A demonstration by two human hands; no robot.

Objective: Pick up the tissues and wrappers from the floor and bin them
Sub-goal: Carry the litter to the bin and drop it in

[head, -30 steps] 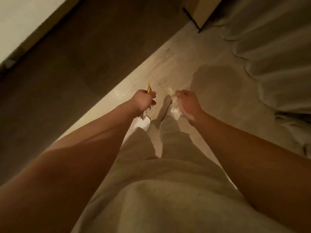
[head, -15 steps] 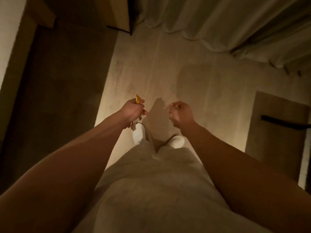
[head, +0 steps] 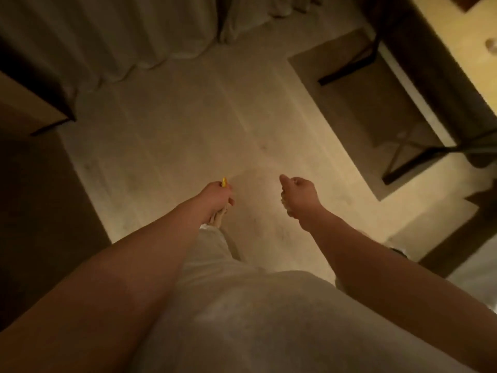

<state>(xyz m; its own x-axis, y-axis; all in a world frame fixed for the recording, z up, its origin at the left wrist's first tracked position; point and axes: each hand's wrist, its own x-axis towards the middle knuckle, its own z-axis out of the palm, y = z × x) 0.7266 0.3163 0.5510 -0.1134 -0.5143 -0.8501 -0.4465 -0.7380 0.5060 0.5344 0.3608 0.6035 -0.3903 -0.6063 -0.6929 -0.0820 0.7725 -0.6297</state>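
Judging from what we can see, we have the gathering part largely done and the binning part yet to do: the stretch of pale floor (head: 188,125) ahead of us shows no loose tissue or wrapper, though the dim light and the blur leave the darker edges uncertain. Our left hand (head: 216,196) is curled into a fist around a wrapper (head: 223,182), whose yellow tip pokes out at the top by the thumb, and some pale scraps hang below the fist, too blurred for us to say whether they are tissue or more packaging. Our right hand (head: 298,196) is likewise closed, and a crumpled pale tissue (head: 285,203) shows at the palm side, pressed in by the curled fingers. Both hands are held out in front of us above the floor, well apart from each other and touching nothing else. We cannot pick out a bin anywhere in view, so what remains, as we judge it, is finding one and dropping both handfuls in.
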